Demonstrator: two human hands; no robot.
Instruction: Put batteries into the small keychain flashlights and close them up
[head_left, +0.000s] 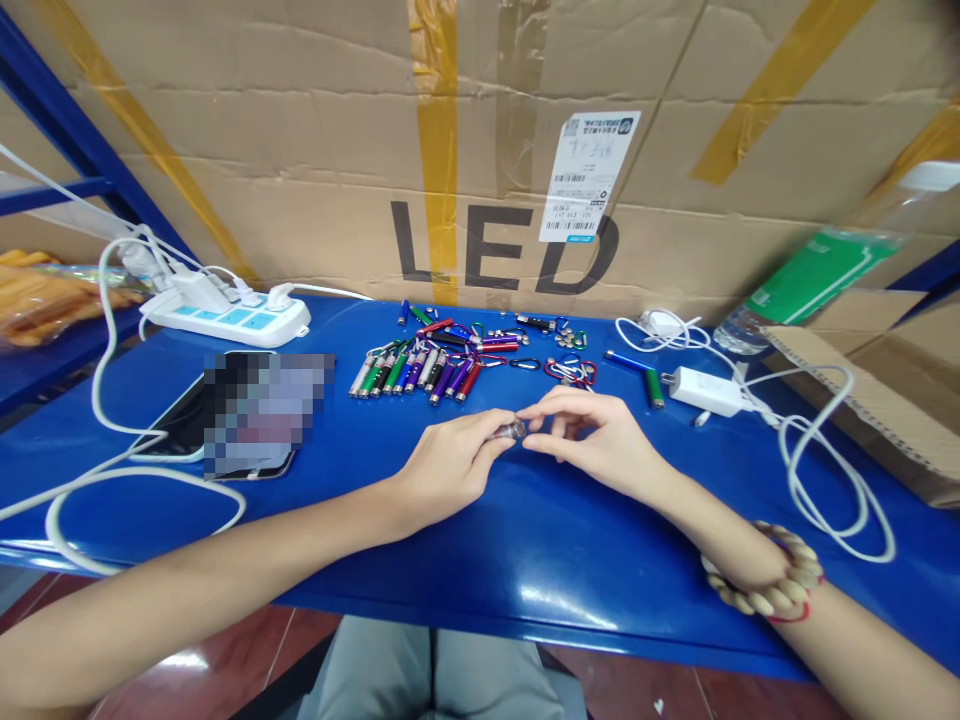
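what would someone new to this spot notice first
Probably the big black LED lettering on the cardboard box behind the blue table. Next, the row of colourful small tubes lying on the table, just left of centre. Closer in, the left hand holds a small cylindrical piece, with the right hand close to its end.

Stretches 2 bare forearms point(292, 555) in from the lower left and lower right. Brings left hand point(454, 460) and right hand point(600, 435) close together near the centre. Pinches with the left; holds right thumb point(559, 448) apart from bent index finger point(551, 404).
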